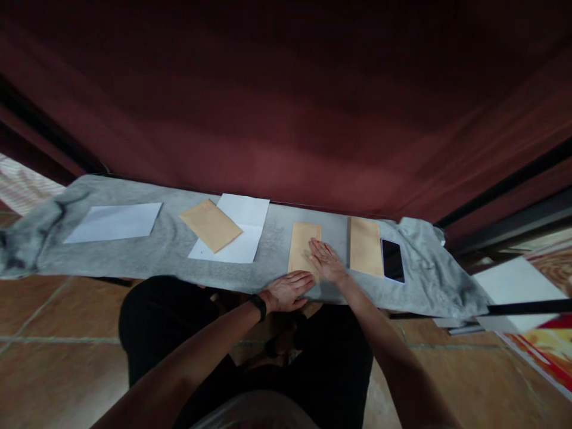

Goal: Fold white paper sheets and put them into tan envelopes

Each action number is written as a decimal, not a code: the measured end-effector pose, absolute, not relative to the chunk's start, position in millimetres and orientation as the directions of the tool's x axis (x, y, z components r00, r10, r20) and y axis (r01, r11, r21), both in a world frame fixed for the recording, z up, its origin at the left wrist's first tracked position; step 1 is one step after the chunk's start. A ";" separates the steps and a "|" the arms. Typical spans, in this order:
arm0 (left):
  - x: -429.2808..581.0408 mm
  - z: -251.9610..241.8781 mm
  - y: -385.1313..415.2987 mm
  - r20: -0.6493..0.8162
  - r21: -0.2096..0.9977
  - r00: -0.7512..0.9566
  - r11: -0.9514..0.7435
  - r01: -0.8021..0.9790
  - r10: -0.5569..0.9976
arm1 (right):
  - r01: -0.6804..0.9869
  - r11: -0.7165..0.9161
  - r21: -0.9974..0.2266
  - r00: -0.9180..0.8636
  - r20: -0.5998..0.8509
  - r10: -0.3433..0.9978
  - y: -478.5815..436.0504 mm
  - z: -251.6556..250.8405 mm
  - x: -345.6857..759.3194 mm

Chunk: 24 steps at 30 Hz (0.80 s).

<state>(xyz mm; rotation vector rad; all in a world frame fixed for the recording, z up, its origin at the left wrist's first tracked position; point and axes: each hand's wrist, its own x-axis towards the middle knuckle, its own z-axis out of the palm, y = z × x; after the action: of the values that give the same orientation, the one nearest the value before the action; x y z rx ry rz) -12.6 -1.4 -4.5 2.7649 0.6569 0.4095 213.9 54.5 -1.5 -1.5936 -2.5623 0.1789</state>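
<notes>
A tan paper envelope lies in front of me on a narrow table under a grey cloth. Flat on its right side rests my right hand, fingers stretched out. My left hand, with a dark band at the wrist, lies over the envelope's near edge, its fingers extended and the thumb lower down. Part of the envelope is hidden beneath both hands. Another tan envelope lies just right of my right hand. Further left, a third envelope sits at an angle on a creased white sheet.
Beside the right-hand envelope lies a phone with a dark screen. A white paper is at the table's left end. Dark red fabric hangs along the far edge. White boards stand low at the right, above a tiled floor.
</notes>
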 end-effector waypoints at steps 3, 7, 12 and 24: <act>-12.4 -7.5 -1.9 0.215 0.312 0.860 -0.868 0.388 0.462 | 0.908 0.397 -0.135 -0.394 0.043 0.918 66.8 -2.8 207.1; -11.4 -8.1 -3.3 0.230 0.297 0.863 -0.877 0.378 0.450 | 0.914 0.384 -0.134 -0.382 0.041 0.923 69.3 -5.7 199.1; -10.0 -5.6 -4.0 0.220 0.276 0.875 -0.888 0.368 0.431 | 0.889 0.430 -0.156 -0.431 0.024 0.902 59.5 -5.5 189.4; -8.6 5.2 -4.5 0.192 0.275 0.882 -0.886 0.372 0.430 | 0.797 0.529 -0.290 -0.569 -0.071 0.819 36.4 7.9 181.9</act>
<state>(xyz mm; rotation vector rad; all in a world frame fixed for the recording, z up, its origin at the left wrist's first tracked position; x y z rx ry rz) -8.6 -4.5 5.2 2.8209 0.6100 0.3653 181.9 36.4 7.9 -1.4200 -2.6815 0.4491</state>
